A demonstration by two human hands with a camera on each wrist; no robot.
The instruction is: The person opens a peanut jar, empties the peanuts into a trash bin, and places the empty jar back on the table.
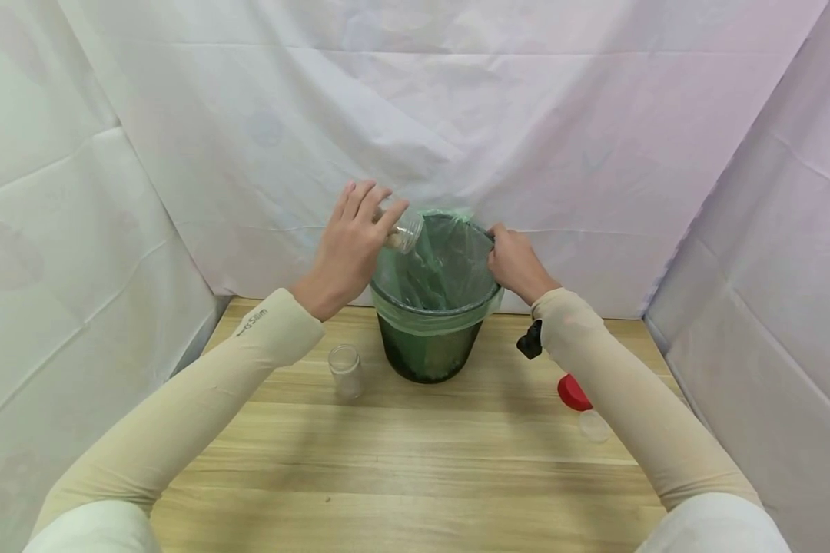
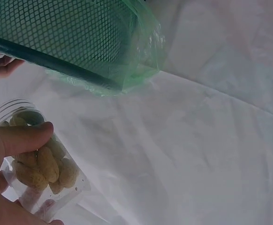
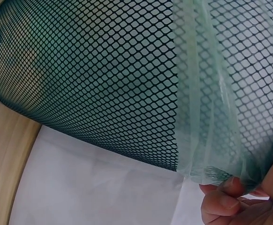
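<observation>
My left hand (image 1: 351,247) grips a clear jar (image 1: 406,232), tilted with its mouth toward the upper left rim of a mesh trash can (image 1: 425,357). Unshelled peanuts (image 2: 47,166) lie inside that jar in the left wrist view. A thin green bag (image 1: 429,319) lines the can and folds over its rim. On the can's right side my right hand (image 1: 515,261) pinches the rim and the bag's folded edge, seen close up with fingers (image 3: 221,204) curled in the right wrist view.
A second clear jar (image 1: 346,371) stands uncapped on the wooden table (image 1: 415,461), left of the can. Near the right forearm lie a red lid (image 1: 574,392) and a translucent disc (image 1: 594,426). White cloth (image 1: 456,115) hangs behind and at both sides.
</observation>
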